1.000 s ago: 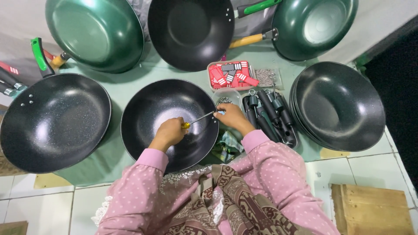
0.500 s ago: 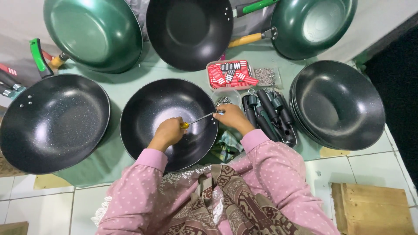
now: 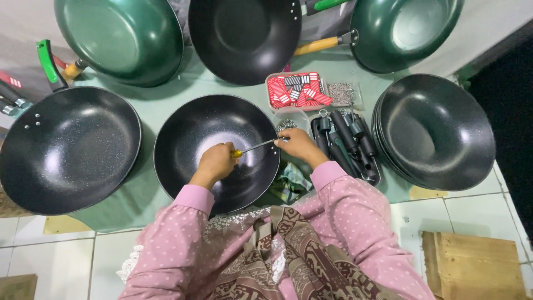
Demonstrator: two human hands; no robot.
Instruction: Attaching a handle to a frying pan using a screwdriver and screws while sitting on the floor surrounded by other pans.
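Centre of frame: my left hand [image 3: 214,164] has its fingers wrapped round the yellow grip of the screwdriver [image 3: 252,148], shaft pointing right across the black wok [image 3: 216,153] to its right rim. My right hand [image 3: 300,145] sits at that rim, fingers pinched narrow on something small at the tip; can't tell what, it's hidden under them.

Risks as I read them:
- Tip skids off the fastener, because the shaft lies nearly flat over the bowl. It would scratch the coating or jab my right fingers, which are right at the tip.
- Wok rocks on its round bottom on the green tabletop [image 3: 166,100]; nothing pins it but my hands.
- Small part drops and rolls under the wok or in among the black handles [image 3: 347,145] just right of my hand.
- Stack of woks [image 3: 436,130] at right sits close to my right elbow; a wide swing could knock it.
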